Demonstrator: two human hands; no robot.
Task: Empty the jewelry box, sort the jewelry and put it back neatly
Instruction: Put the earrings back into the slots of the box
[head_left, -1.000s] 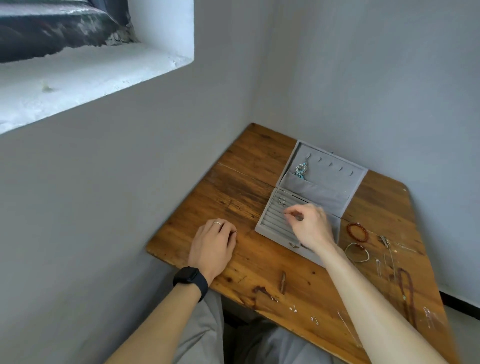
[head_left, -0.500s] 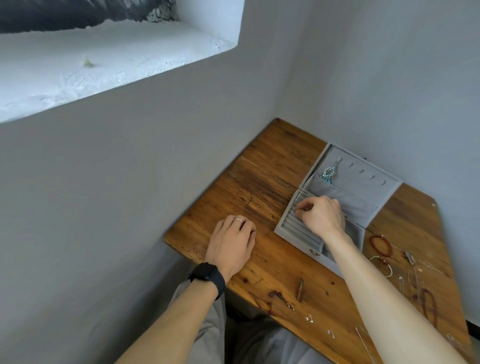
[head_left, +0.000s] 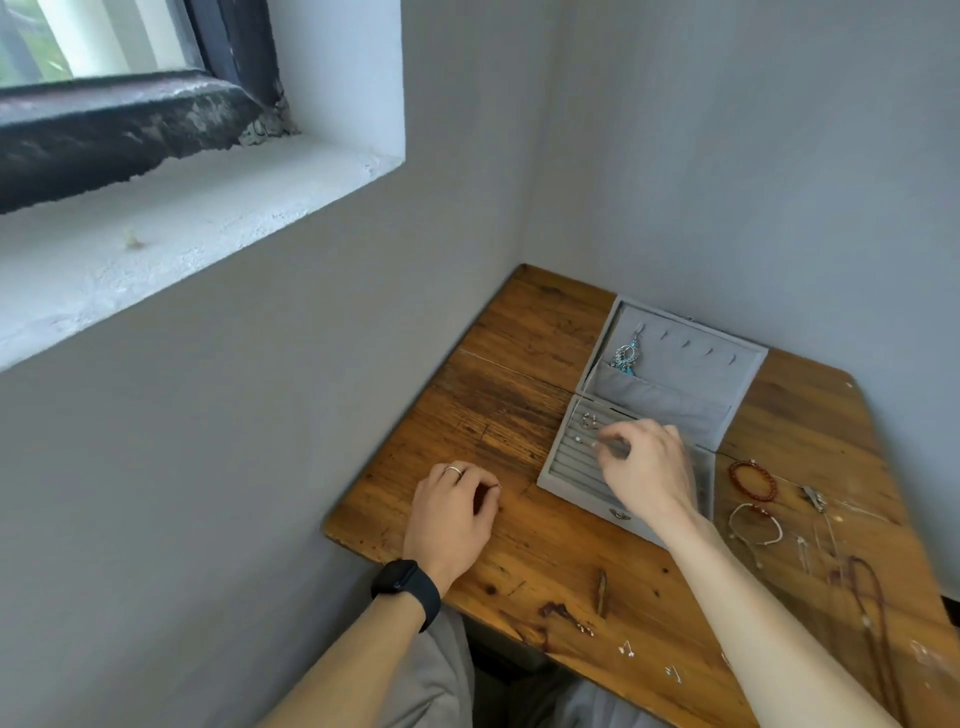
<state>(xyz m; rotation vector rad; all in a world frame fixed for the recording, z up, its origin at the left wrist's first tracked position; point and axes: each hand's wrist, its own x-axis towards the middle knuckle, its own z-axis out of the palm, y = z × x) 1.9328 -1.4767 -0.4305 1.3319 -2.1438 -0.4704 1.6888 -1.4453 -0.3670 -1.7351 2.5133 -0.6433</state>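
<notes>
A grey jewelry box (head_left: 727, 415) lies open on the wooden table (head_left: 519, 395). A silver and teal earring (head_left: 626, 357) hangs from a hook in its lid. A ring (head_left: 588, 420) and a small stud (head_left: 578, 440) sit in the ring slots (head_left: 566, 462). My right hand (head_left: 649, 467) hovers over the slots, its thumb and forefinger pinching what looks like a small earring. On the table left of the box rests my left hand (head_left: 449, 512), which wears a ring; its fingers are loosely curled and hold nothing I can see.
Right of the box lie a red bead bracelet (head_left: 753, 480), a white bracelet (head_left: 756, 522), thin chains (head_left: 826, 525) and a dark necklace (head_left: 872, 597). Small earrings (head_left: 627, 648) and a brown piece (head_left: 601, 587) lie near the front edge. Walls close the table's left and back.
My right hand has moved from the top of the ring slots a little down and toward me, still pinched. The left hand has stayed on the table. My head has tilted up.
</notes>
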